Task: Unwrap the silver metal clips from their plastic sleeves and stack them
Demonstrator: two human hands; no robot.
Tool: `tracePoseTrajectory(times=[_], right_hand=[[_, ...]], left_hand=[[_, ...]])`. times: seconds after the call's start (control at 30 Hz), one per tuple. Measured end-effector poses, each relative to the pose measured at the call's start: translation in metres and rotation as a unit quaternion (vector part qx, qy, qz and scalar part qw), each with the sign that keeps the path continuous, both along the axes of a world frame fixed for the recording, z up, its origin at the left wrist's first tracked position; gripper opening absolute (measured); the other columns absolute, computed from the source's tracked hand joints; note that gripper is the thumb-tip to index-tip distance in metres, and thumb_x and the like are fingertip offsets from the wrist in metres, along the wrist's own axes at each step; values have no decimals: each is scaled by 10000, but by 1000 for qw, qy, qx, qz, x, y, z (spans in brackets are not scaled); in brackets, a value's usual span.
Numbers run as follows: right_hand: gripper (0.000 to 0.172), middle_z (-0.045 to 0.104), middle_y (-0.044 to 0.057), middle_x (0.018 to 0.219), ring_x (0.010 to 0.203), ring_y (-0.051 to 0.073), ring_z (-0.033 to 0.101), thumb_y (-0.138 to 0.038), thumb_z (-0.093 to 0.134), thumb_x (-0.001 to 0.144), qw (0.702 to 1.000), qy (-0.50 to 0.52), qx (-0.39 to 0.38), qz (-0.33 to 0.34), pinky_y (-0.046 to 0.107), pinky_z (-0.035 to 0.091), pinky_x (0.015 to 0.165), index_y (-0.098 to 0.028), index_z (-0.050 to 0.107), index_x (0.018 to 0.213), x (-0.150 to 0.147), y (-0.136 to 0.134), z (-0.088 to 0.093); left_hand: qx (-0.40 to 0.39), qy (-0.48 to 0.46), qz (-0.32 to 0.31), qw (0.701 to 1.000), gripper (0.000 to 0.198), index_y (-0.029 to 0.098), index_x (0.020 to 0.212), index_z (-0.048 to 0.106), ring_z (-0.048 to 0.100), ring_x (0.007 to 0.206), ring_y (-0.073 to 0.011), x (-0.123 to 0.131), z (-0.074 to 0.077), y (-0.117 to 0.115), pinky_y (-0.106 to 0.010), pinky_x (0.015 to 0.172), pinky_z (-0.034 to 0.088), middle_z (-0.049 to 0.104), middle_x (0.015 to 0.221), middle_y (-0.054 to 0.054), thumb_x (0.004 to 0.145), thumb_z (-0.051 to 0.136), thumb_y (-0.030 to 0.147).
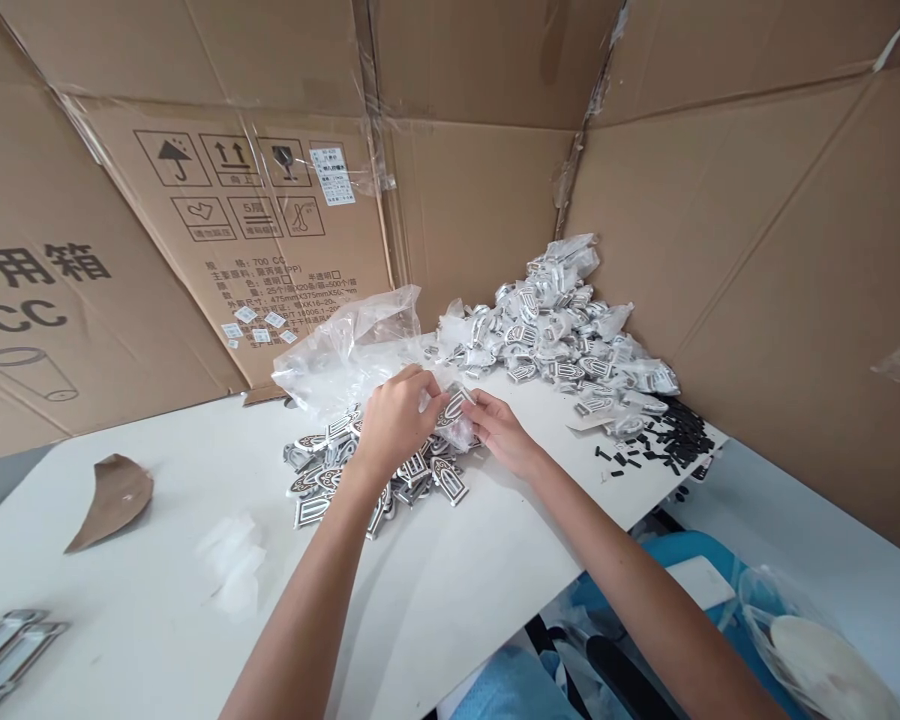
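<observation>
Both my hands meet above a heap of patterned metal plates (322, 480) on the white table. My right hand (499, 428) pinches the right end of one silver-and-dark metal plate (454, 404), pointed at one end. At its left edge, the curled fingers of my left hand (405, 410) close on the same piece. Thin clear plastic shows just under the held plate; whether it wraps the plate I cannot tell. Close behind my left hand lies a large crumpled clear plastic bag (352, 345).
A tall pile of plastic-bagged metal pieces (540, 330) stands at the back right, beside scattered small black pieces (679, 435). Cardboard walls (480, 200) enclose the back. On the left lie a brown scrap (112, 500), white film (232, 565) and metal frames (11, 655). A blue tub (690, 550) sits below the edge.
</observation>
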State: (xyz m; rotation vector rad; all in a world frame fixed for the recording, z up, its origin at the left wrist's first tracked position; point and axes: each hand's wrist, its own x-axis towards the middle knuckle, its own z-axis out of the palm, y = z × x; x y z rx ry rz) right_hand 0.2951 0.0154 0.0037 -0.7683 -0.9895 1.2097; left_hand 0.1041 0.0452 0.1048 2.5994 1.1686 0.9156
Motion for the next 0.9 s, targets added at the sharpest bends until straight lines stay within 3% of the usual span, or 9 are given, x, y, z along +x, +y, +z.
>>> tracePoseTrajectory(times=[0.07,0.13,0.23,0.37,0.53,0.7,0.8,0.9], right_hand=[[416,693,0,872,796,183,637,-656,835,860,996,-52,4,-67,315,539,763,-261,709,884,3,7,-5],[447,738,35,938,865,221,692,-705,678,936,971,-158,4,-178,359,572,813,-261,705,892,11,14,-13],[367,759,68,999,969,266,704,-607,587,966,905,-296,-13,-305,415,571,908,-258,695,925,31,24,-28],[243,716,151,1188,1252,362,579,-440,607,917,835,-400,-65,-372,535,448,1122,-228,716,964,57,31,-43],[300,578,217,1511,1500,414,373,-307,573,949,751,-524,-124,-382,615,272,1235,-186,734,1172,80,40,-50],[453,396,158,1763,1671,325,180,-264,429,1051,708,-601,-131,-348,609,50,1331,-183,623,1453,92,55,-53],[539,468,125,1732,1675,308,199,-235,345,1078,699,-621,-138,-326,668,-7,1322,-224,498,1594,96,59,-58],[567,558,122,1648,1623,310,303,-181,324,1061,692,-632,-139,-318,681,43,1312,-254,498,1596,99,58,-59]], left_hand=[[4,-3,10,1000,226,239,837,661,643,753,-213,1,0,0,-346,698,402,743,1018,-31,1028,649,358],[6,-8,33,999,249,238,845,663,655,774,-225,2,-1,0,-350,691,393,747,1017,-37,1041,638,389],[3,-13,65,998,295,237,849,651,668,802,-245,3,-3,1,-355,683,379,745,985,-42,1067,609,433],[-2,-28,95,995,311,235,819,625,674,814,-251,2,-3,2,-355,683,377,748,981,-43,1070,617,420],[19,-89,123,988,247,236,837,638,682,829,-249,-3,0,6,-361,722,425,761,1004,-45,1047,649,366],[35,-144,146,978,157,232,915,673,698,866,-260,-14,3,13,-391,809,495,779,1070,-72,1031,620,323],[55,-178,163,969,123,227,958,678,713,945,-281,-21,7,15,-417,872,519,782,1083,-91,1024,605,301],[69,-210,183,958,84,227,1002,665,719,990,-281,-25,11,14,-427,917,528,786,1096,-92,1021,605,282]])
